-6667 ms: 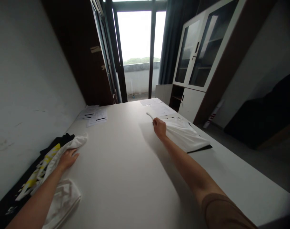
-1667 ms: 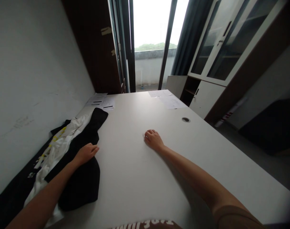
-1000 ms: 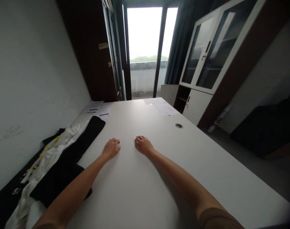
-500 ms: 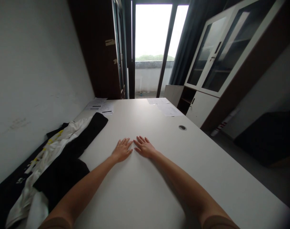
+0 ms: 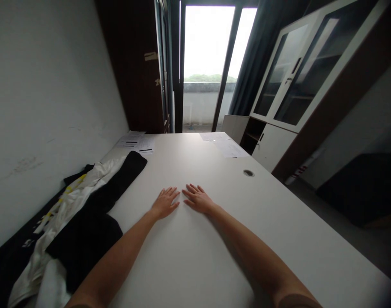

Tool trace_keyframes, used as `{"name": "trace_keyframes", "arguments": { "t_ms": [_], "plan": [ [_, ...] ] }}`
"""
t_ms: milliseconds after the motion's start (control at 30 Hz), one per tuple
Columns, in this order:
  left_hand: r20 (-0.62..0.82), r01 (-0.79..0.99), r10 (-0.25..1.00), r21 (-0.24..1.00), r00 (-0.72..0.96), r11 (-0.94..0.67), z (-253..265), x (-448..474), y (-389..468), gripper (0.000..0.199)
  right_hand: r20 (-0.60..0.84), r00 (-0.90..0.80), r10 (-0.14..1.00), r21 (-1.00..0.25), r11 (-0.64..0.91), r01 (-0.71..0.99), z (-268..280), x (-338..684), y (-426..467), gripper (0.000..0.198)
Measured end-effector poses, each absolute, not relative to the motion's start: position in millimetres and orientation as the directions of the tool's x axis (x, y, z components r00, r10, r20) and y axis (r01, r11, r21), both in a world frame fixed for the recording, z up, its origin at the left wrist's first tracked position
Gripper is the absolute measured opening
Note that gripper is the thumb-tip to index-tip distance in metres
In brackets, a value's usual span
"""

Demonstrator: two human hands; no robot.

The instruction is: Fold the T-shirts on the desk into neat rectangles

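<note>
Left hand (image 5: 165, 202): spread wide, palm down on white table (image 5: 189, 265)
Right hand (image 5: 198, 199): spread wide, just beside the left
Black cloth (image 5: 95, 226): lying over white cloth (image 5: 76, 200)

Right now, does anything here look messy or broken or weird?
Yes, a few things. Black and white cloth lies in a crumpled heap on the left of the table. A lower door of the white cabinet seems open. The wall has smudges, and pale scraps mark the dark brown panel. Nothing looks spilled.
</note>
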State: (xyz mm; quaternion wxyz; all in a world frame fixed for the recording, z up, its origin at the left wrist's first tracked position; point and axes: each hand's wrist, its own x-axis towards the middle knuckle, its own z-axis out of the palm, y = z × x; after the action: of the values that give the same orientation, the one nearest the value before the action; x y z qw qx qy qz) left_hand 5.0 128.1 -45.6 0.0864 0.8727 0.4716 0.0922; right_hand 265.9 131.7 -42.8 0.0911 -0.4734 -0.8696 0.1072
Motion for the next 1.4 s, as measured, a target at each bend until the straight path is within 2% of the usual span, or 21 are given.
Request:
{"name": "trace_keyframes", "arguments": {
  "t_ms": [300, 1400],
  "plan": [
    [0.099, 0.782, 0.822, 0.263, 0.561, -0.565, -46.7, -0.8, 129.4, 0.055, 0.169, -0.514, 0.841, -0.314, 0.541, 0.78, -45.2, 270.1, 130.5, 0.054],
    [0.103, 0.782, 0.822, 0.262, 0.56, -0.565, -43.7, -0.7, 128.8, 0.053, 0.181, -0.513, 0.839, -0.324, 0.543, 0.774, -48.0, 269.8, 133.5, 0.053]
  ]
}}
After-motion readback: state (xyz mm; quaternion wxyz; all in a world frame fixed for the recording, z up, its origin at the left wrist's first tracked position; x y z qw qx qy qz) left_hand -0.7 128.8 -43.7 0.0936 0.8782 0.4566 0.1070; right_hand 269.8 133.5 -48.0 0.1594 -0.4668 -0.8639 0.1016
